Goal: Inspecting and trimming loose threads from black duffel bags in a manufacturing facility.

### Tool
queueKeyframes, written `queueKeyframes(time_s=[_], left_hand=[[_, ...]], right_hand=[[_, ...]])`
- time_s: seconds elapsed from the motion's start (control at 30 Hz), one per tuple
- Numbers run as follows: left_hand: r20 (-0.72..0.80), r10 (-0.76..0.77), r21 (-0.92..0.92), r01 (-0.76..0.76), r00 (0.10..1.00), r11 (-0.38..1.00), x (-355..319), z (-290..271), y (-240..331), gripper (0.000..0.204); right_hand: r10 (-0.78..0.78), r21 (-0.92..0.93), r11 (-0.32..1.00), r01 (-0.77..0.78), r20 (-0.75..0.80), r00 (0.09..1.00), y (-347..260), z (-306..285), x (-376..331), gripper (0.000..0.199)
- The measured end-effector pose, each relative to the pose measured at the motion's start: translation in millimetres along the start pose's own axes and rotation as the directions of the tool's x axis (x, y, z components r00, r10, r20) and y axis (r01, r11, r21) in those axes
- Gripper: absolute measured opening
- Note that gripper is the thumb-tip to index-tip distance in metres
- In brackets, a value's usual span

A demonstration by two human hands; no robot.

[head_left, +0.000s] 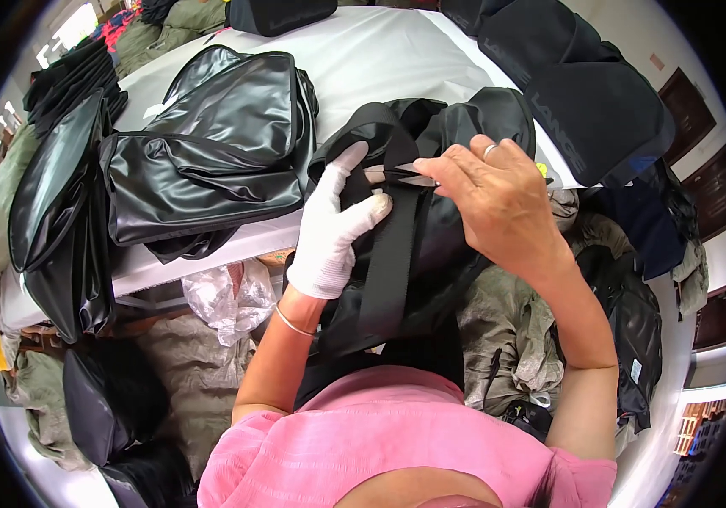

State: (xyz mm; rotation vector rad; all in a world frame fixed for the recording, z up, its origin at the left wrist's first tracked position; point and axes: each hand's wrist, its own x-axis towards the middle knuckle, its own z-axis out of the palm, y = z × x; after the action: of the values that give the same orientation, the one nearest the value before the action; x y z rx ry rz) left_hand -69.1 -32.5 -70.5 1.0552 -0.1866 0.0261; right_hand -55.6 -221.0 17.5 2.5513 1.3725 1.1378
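Note:
My left hand (335, 227), in a white glove, grips a wide black strap (388, 262) of a black bag (456, 127) that hangs over the front edge of the white table (371, 51). My right hand (494, 199), bare with a ring, holds small metal snips (401, 178) whose blades touch the strap just above my left fingers. The strap runs down toward my lap. Most of the snips are hidden inside my right hand.
A stack of glossy black bags (210, 152) lies on the table at left, more hang off its left edge (58, 220). Dark bags (583, 93) pile at the back right. Olive and black bags (507, 339) and a clear plastic wrap (223, 296) lie below.

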Motion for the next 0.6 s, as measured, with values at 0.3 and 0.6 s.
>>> queueKeyframes(time_s=[0.3, 0.6], left_hand=[[0.014, 0.063, 0.164, -0.064, 0.998, 0.984, 0.5, 1.1, -0.9, 0.068], [0.002, -0.006, 0.040, 0.006, 1.000, 0.999, -1.1, 2.7, -1.2, 0.066]], right_hand=[[-0.018, -0.048, 0.999, 0.017, -0.027, 0.999, -2.6, 14.1, -1.1, 0.007], [0.058, 0.083, 0.995, -0.058, 0.004, 0.998, 3.1, 7.9, -7.8, 0.013]])
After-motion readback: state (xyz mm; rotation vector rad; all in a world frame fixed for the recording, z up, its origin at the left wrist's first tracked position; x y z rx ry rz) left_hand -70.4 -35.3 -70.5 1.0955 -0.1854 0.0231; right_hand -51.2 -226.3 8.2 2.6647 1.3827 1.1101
